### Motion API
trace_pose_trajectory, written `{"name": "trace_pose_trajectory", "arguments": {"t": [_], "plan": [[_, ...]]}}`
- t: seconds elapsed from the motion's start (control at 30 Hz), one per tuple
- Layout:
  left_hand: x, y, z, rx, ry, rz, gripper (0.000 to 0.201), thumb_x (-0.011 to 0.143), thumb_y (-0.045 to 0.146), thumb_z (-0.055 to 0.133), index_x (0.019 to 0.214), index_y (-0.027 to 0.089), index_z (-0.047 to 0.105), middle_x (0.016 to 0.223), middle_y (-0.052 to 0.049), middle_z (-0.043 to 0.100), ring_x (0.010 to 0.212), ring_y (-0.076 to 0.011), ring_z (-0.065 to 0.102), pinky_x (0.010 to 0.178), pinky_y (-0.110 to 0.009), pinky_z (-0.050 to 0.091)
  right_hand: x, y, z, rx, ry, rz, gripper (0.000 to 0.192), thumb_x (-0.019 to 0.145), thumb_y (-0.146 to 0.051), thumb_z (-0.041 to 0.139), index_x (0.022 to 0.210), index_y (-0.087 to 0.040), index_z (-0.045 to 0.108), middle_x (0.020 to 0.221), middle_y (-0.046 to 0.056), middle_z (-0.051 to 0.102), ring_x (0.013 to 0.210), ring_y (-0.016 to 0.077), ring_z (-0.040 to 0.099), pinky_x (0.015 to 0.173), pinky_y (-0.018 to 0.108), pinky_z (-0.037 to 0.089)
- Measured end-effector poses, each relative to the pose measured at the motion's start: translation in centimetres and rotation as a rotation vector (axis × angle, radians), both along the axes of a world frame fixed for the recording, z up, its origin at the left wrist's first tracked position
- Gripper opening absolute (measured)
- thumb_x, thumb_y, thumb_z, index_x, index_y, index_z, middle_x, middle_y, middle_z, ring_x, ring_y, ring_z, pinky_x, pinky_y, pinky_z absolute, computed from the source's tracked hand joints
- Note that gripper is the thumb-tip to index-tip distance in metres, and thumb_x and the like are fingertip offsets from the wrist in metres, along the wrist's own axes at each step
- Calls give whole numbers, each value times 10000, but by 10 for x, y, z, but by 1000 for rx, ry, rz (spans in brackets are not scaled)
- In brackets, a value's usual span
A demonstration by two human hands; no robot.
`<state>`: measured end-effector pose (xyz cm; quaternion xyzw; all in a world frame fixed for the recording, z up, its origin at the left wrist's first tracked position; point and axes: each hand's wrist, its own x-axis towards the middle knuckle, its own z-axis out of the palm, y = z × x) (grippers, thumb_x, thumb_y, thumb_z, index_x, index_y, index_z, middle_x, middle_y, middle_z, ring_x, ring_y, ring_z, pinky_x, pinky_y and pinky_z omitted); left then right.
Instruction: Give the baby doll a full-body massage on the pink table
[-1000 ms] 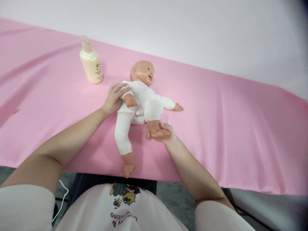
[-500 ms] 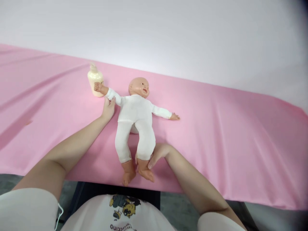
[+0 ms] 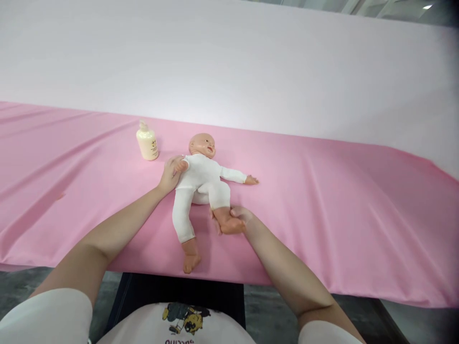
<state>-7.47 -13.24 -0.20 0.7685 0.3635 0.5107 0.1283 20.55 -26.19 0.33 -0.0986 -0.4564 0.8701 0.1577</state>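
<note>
Change since earlier frame: doll's leg on the right-hand side, straight half a second before, was bent at the knee and drawn up; doll's arm on the left-hand side, stretched toward the bottle before, was folded in against the shoulder.
Right hand (image 3: 234, 219): closed around the doll's bare foot and ankle, fingers wrapped under the foot, thumb side on top; forearm ran back toward the wearer.
Left hand (image 3: 171, 173): cupped loosely against the doll's shoulder and folded arm, fingers curled over the small fist; a firm grip could not be confirmed.
Doll (image 3: 201, 177): lay on its back between the two hands, head pointing away from the wearer, dressed in a white bodysuit.
Doll leg beside right hand: knee raised, foot held in the right hand.
Doll's other leg: extended straight toward the wearer, just left of the right hand, bare foot at the near edge of the cloth.
Doll's free arm: stretched out flat beyond the right hand, resting on the cloth.
Bottle (image 3: 147, 141): cream-coloured pump bottle, upright, just beyond and left of the left hand, apart from the doll.
Pink cloth (image 3: 322, 200): covered the surface under both hands, creased to the far left.
White wall (image 3: 229, 62): stood behind the cloth, beyond the bottle.
</note>
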Motion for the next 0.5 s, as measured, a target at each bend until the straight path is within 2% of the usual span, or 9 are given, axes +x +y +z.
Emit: {"name": "trace_pose_trajectory", "arguments": {"t": [0.13, 0.27, 0.37, 0.5], "plan": [[0, -6, 7, 80, 246, -41, 434, 915, 184, 457, 1302, 240, 647, 1421, -132, 581, 1342, -290, 497, 1146, -535, 376, -7, 8, 4, -82, -84, -357, 509, 784, -571, 599, 1043, -134, 612, 621, 27, 695, 494, 161, 589, 558, 293, 456], [0, -9, 10, 71, 324, -57, 496, 878, 107, 434, 1282, 257, 680, 1419, -114, 592, 1340, -284, 482, 1135, -552, 379, -15, 15, 10, -236, -234, -603, 354, 852, -460, 516, 945, -142, 640, 567, 13, 638, 420, 129, 478, 467, 269, 368], [0, -8, 7, 72, 313, -48, 514, 854, 94, 438, 1281, 245, 680, 1417, -119, 596, 1335, -286, 487, 1145, -545, 367, -16, 15, 14, -244, -257, -639, 341, 869, -450, 498, 918, -145, 644, 558, 12, 625, 439, 135, 500, 461, 263, 362], [0, -2, 3, 34, 214, -25, 462, 880, 159, 446, 1291, 198, 654, 1399, -146, 603, 1324, -294, 512, 1156, -528, 362, -11, 10, 15, -113, -231, -504, 481, 789, -519, 572, 1061, -126, 620, 621, 37, 688, 538, 168, 605, 522, 280, 434]]}}
